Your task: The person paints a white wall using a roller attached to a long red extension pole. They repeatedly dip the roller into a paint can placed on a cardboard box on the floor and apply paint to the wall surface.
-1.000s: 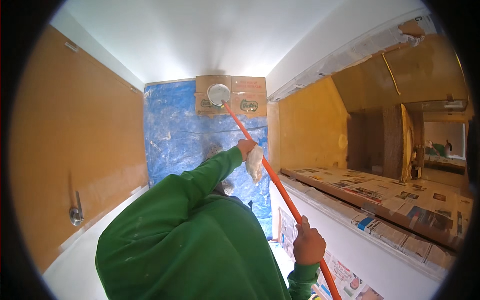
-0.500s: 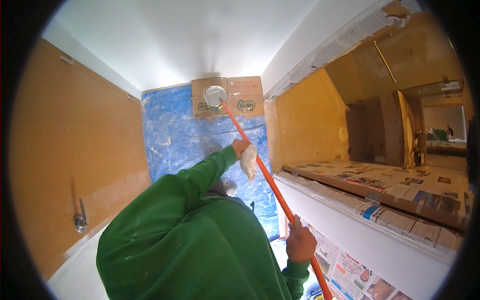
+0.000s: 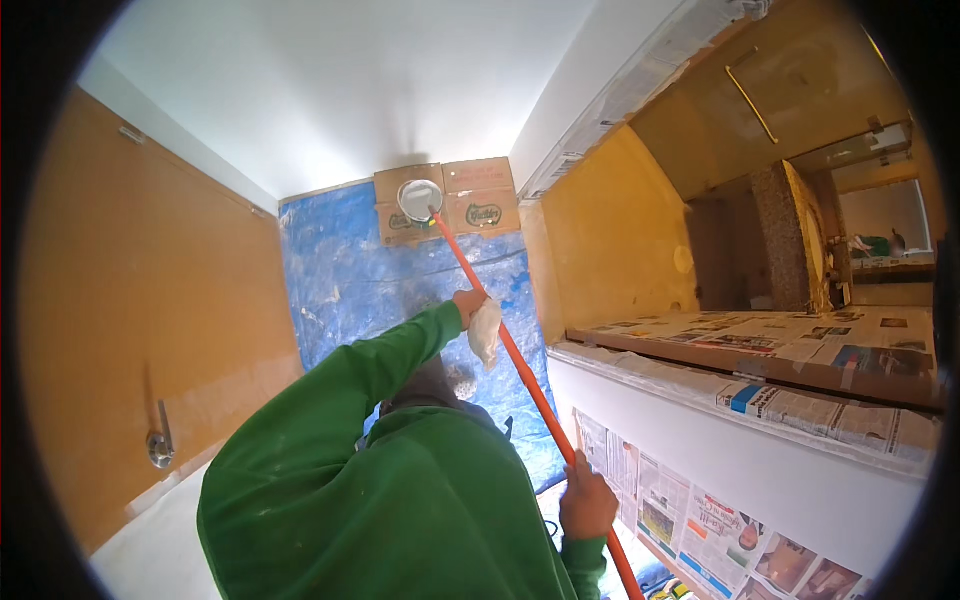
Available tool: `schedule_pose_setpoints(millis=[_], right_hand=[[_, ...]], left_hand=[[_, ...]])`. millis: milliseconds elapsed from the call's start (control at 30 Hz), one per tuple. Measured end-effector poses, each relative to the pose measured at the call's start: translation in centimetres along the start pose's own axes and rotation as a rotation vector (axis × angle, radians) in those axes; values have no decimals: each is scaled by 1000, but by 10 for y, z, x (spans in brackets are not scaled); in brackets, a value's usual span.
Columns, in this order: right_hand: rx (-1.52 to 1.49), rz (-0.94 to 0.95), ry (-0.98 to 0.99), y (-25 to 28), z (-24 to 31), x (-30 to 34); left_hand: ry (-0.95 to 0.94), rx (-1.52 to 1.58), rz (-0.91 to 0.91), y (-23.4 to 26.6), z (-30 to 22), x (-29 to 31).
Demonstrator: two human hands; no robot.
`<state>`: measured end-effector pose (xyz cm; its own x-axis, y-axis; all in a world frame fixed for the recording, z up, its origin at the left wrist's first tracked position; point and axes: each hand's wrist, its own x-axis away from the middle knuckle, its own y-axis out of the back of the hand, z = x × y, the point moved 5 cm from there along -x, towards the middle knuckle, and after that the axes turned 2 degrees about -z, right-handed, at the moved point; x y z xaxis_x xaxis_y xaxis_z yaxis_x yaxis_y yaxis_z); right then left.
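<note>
A long orange pole (image 3: 530, 380) slants from the lower right up to a round white bucket (image 3: 420, 186), its far end at the bucket's near rim. Any tool on that end is hidden or too small to make out. My left hand (image 3: 469, 305) is closed around the pole's upper part. A pale, crumpled rag or bag (image 3: 485, 334) hangs beside that hand. Lower down, my right hand (image 3: 590, 502) also grips the pole. The bucket stands on flattened brown cardboard (image 3: 480, 210) against the white wall. Both arms wear green sleeves.
A paint-marked blue tarp (image 3: 340, 260) covers the floor. On the left is a brown door (image 3: 180, 300) with a lever handle (image 3: 160, 447). To the right, newspaper (image 3: 700, 335) covers a ledge beside a white half wall (image 3: 640, 400). A mirror-like panel (image 3: 885, 240) lies beyond.
The whole view has shifted slightly, with the bucket and pole now a little further left and lower. Both hands keep their hold, and the pole's end remains at the bucket.
</note>
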<state>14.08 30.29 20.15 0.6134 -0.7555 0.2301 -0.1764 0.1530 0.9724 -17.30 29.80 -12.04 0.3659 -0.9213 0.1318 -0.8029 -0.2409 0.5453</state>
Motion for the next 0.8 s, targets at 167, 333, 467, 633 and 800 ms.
schedule_pose_setpoints(millis=[167, 333, 467, 633, 800], right_hand=[[-558, 200, -2, -30, -97, 50], [-995, 689, -557, -90, -182, 100], [-727, 546, -460, -134, -248, 188], [-798, 450, -285, -164, -247, 181], [-898, 269, -223, -193, -212, 117]], left_hand=[[-38, -66, 81, -53, 22, -9], [-196, -249, 210, -139, 49, -8], [-394, -317, 73, -139, -48, 39], [-701, -197, -52, -105, -145, 83], [115, 628, 103, -48, -219, 64]])
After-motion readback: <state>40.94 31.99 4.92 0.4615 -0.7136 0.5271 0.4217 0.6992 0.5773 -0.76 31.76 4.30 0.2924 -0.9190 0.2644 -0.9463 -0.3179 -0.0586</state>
